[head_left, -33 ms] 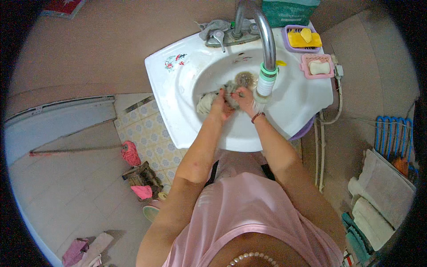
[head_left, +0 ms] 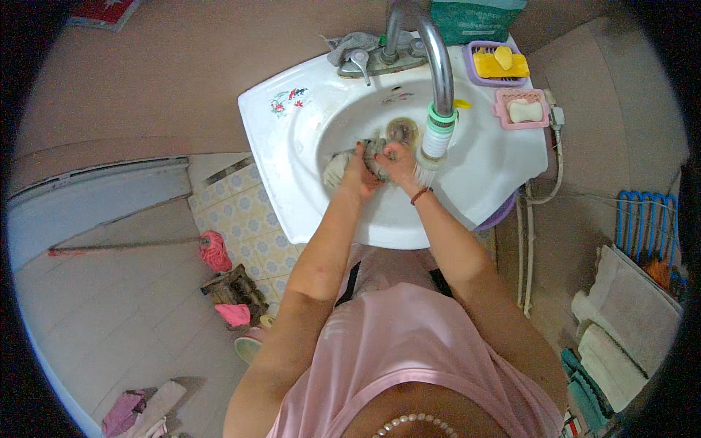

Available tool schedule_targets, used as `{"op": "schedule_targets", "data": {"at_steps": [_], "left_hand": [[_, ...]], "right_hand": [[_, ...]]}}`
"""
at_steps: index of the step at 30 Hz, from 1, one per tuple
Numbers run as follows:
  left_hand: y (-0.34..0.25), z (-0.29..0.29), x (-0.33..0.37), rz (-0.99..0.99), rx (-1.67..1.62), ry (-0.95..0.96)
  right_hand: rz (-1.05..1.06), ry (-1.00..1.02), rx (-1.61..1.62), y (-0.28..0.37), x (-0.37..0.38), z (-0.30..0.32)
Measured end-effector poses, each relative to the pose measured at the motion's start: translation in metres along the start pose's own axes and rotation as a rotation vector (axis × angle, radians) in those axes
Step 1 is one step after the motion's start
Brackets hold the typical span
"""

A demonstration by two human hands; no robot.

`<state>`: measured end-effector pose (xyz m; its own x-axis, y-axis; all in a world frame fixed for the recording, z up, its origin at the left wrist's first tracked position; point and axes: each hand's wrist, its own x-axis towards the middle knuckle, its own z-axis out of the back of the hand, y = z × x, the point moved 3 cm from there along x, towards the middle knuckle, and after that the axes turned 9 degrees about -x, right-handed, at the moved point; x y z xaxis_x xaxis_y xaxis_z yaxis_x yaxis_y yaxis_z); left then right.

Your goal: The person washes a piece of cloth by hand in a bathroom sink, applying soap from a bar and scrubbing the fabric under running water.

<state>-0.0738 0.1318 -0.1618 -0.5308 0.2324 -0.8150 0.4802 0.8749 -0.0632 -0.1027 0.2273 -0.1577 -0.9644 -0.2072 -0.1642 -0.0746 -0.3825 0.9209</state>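
Note:
In the basin of the white washbasin point(head_left: 277, 168) lies a wet, pale grey cloth point(head_left: 336, 169), bunched to the left and partly hidden by my fingers. My left hand point(head_left: 359, 175) is closed around its middle. Close beside it, my right hand point(head_left: 398, 165), with a dark red bracelet at the wrist, pinches the cloth's right part. The metal faucet point(head_left: 442, 80) arches over the basin, and its white ribbed nozzle point(head_left: 437, 140) ends just above my right hand. Water runs down by my right wrist. Behind the cloth, the round drain point(head_left: 401, 131) shows.
A purple dish point(head_left: 475, 73) with yellow soap and a pink dish point(head_left: 502, 109) with white soap sit on the right rim. A grey rag point(head_left: 349, 45) lies by the faucet handle point(head_left: 359, 60). Towels point(head_left: 621, 314) hang at right; a pink mop point(head_left: 214, 252) stands at left.
My hands have shifted slightly on the cloth, and the fingers of my right hand are curled more tightly. The cloth is bunched a little differently between them.

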Motion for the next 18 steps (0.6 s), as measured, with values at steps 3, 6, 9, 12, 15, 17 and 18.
{"op": "schedule_targets", "data": {"at_steps": [3, 6, 9, 12, 15, 17, 18], "left_hand": [[-0.018, 0.009, -0.001, 0.092, -0.012, 0.525], [-0.007, 0.030, 0.018, 0.085, -0.049, 0.579], [0.007, 0.035, 0.021, 0.077, -0.097, 0.659], [0.026, -0.017, -0.016, -0.005, 0.126, 0.042], [0.016, -0.030, -0.044, -0.008, 0.015, 0.093], [0.009, -0.030, -0.052, 0.004, -0.109, 0.162], [0.007, -0.026, -0.052, -0.003, -0.110, 0.167]], "right_hand": [[0.318, 0.010, -0.111, 0.100, -0.028, -0.004], [0.360, -0.053, -0.174, 0.128, -0.049, -0.014], [0.009, -0.170, -0.098, 0.078, -0.017, -0.003], [0.194, -0.272, -0.354, 0.034, 0.005, 0.031], [0.316, -0.481, -0.532, 0.072, -0.001, 0.053], [0.329, -0.601, -0.450, 0.086, 0.017, 0.081], [0.328, -0.642, -0.368, 0.090, 0.028, 0.094]]}}
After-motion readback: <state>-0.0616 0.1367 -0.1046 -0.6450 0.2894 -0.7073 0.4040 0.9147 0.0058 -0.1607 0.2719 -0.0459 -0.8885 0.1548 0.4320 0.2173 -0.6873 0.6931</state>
